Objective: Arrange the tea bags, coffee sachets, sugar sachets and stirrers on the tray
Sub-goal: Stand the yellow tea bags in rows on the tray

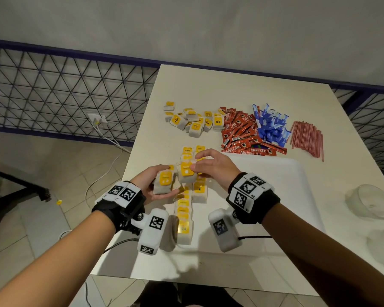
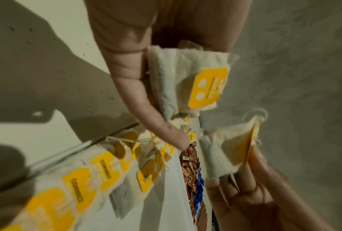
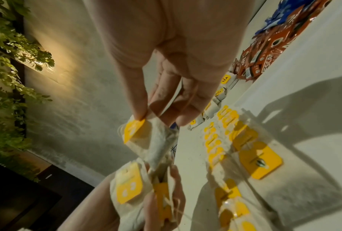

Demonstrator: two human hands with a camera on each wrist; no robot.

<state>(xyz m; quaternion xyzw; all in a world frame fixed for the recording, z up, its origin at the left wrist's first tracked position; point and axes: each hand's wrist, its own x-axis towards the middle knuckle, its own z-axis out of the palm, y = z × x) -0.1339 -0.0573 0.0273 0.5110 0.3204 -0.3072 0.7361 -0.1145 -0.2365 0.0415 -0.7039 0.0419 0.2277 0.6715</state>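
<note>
The left hand (image 1: pixel 157 185) was clamped on a small stack of white paper tea bags with yellow tags (image 1: pixel 164 182). The right hand (image 1: pixel 211 167) was pinched on a single tea bag (image 1: pixel 186 172), held just beside that stack. Both hovered above the left edge of the white rectangular tray (image 1: pixel 275 185), where two rows of laid tea bags (image 1: pixel 184 209) ran front to back.

Beyond the tray, on the pale counter (image 1: pixel 231 89), lay a loose heap of tea bags (image 1: pixel 193 120), red coffee sachets (image 1: pixel 242 134), blue sugar sachets (image 1: pixel 271 127) and red-brown stirrers (image 1: pixel 306 135), none yet arranged.

Risks, as judged: strings and tags could snag between neighbouring bags and drag a second bag out of the stack; a careless placement could disturb the overlapped rows; the thin paper could tear if pulled.

The left wrist view showed the thumb (image 2: pixel 146 109) pressed along the stack's side. The right wrist view showed the fingertips (image 3: pixel 140 114) gripping at the tag corner. The head view showed neither.
</note>
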